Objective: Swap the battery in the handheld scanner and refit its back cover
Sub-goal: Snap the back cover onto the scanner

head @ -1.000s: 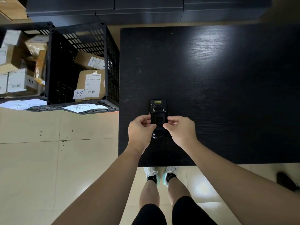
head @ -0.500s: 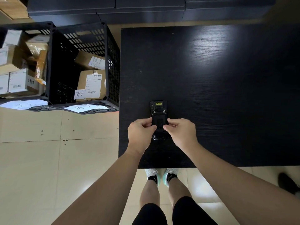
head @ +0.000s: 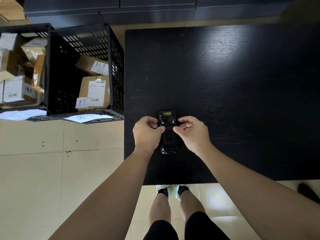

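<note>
Head view: scanner lies back-up on dark surface, long axis running away from person, between left hand and right hand, both grips curled, fingertips at its upper side edges, equally near

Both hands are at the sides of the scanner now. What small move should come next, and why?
Probably turn the two small metal latches. The scanner lies back up on the table, cover apparently on, and the left hand and right hand flank those latches.
</note>
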Motion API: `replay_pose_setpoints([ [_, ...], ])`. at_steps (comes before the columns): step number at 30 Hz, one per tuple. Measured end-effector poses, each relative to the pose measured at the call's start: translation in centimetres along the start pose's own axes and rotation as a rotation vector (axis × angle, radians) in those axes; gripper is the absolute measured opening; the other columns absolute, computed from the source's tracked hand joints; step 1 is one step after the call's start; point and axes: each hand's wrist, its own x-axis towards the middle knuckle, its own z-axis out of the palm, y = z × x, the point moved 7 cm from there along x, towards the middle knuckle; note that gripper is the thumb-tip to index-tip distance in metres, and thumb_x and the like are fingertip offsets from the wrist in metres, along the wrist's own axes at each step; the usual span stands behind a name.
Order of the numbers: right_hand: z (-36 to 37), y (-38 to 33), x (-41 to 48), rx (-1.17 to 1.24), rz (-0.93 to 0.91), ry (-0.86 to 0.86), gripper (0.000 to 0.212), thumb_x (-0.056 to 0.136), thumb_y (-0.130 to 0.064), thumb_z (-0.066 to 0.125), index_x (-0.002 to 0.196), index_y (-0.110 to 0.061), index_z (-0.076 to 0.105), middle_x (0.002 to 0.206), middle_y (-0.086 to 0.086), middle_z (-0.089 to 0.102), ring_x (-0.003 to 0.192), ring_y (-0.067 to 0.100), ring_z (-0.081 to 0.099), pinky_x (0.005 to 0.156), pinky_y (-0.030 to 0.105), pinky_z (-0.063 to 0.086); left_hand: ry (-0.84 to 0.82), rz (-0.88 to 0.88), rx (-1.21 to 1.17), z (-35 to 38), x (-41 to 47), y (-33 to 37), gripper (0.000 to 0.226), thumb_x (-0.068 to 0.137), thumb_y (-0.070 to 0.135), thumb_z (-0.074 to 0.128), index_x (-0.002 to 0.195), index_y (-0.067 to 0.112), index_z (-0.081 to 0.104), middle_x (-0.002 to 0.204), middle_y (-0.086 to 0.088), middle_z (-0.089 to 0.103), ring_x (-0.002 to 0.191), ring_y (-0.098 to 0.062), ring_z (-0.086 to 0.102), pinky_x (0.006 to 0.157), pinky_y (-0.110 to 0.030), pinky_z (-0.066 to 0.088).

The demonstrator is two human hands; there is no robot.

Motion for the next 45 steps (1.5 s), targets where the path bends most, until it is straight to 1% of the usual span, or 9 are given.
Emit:
replay_pose_setpoints([
  [5,0.3,-0.6,0.0,-0.022,-0.139,-0.076,0.034,0.085,-0.022,0.075,0.116,-0.035,0.067,0.107,-0.01,0.062,0.083,0.002,0.065,0.068,0.004,0.047,-0.098,0.192,0.05,0.4,0.1,1.0,0.029,0.078,0.006,0.08,0.096,0.028,0.071,0.102,0.01,0.064,0.075,-0.009,0.062,0.08,-0.02,0.054],
  [8,0.5,-0.8,0.6,-0.077,-0.228,-0.17,0.029,0.087,-0.023,0.073,0.112,-0.036,0.067,0.11,-0.013,0.057,0.084,0.003,0.063,0.07,0.009,0.049,-0.183,0.284,0.085,0.4,0.5,0.8,0.022,0.079,0.009,0.079,0.092,0.026,0.074,0.105,0.013,0.06,0.077,-0.006,0.06,0.076,-0.008,0.047],
  [11,0.4,-0.8,1.2,-0.135,-0.303,-0.229,0.024,0.087,-0.023,0.073,0.106,-0.035,0.066,0.109,-0.013,0.056,0.08,0.006,0.063,0.068,0.014,0.05,-0.274,0.332,0.116,0.7,1.4,0.9,0.022,0.08,0.01,0.08,0.087,0.029,0.072,0.103,0.011,0.056,0.069,-0.001,0.055,0.073,-0.009,0.046],
  [16,0.7,-1.0,2.0,-0.231,-0.317,-0.305,0.023,0.087,-0.024,0.072,0.106,-0.035,0.064,0.108,-0.014,0.053,0.078,0.008,0.06,0.07,0.015,0.048,-0.354,0.394,0.14,0.8,1.9,1.4,0.028,0.079,0.01,0.082,0.085,0.033,0.067,0.101,0.009,0.053,0.065,0.0,0.053,0.072,-0.013,0.048],
  [26,0.8,-1.2,2.3,-0.262,-0.315,-0.341,0.025,0.087,-0.023,0.073,0.103,-0.037,0.06,0.107,-0.01,0.052,0.076,0.011,0.06,0.07,0.02,0.046,-0.361,0.397,0.162,0.9,2.2,1.4,0.023,0.078,0.011,0.083,0.087,0.026,0.068,0.1,0.008,0.055,0.07,-0.005,0.055,0.075,-0.02,0.051],
  [31,0.8,-1.4,2.4,-0.312,-0.339,-0.366,0.025,0.089,-0.024,0.071,0.103,-0.038,0.056,0.107,-0.009,0.05,0.076,0.01,0.059,0.072,0.022,0.047,-0.377,0.392,0.185,1.0,2.3,1.4,0.027,0.078,0.011,0.082,0.08,0.03,0.063,0.096,0.012,0.053,0.07,-0.006,0.056,0.073,-0.022,0.051],
  [37,1.1,-1.8,2.6,-0.349,-0.351,-0.375,0.023,0.089,-0.021,0.07,0.095,-0.035,0.052,0.105,-0.005,0.052,0.074,0.011,0.056,0.072,0.027,0.048,-0.298,0.359,0.162,0.9,2.1,1.0,0.026,0.079,0.008,0.081,0.079,0.027,0.062,0.089,0.013,0.053,0.064,0.003,0.052,0.067,-0.006,0.043],
  [40,1.1,-1.0,2.4,-0.304,-0.328,-0.315,0.022,0.088,-0.019,0.071,0.096,-0.032,0.056,0.103,-0.006,0.054,0.073,0.009,0.055,0.069,0.022,0.043,-0.228,0.334,0.125,0.9,1.4,0.6,0.022,0.08,0.007,0.08,0.083,0.023,0.065,0.088,0.011,0.055,0.068,0.001,0.053,0.069,-0.005,0.042],
  [45,1.2,-0.3,1.7,-0.196,-0.304,-0.223,0.023,0.087,-0.015,0.072,0.098,-0.032,0.061,0.1,-0.008,0.056,0.073,0.008,0.057,0.069,0.02,0.043,-0.158,0.327,0.091,0.8,0.6,0.6,0.018,0.083,0.005,0.076,0.089,0.019,0.066,0.091,0.007,0.058,0.076,-0.002,0.056,0.072,-0.005,0.045],
])
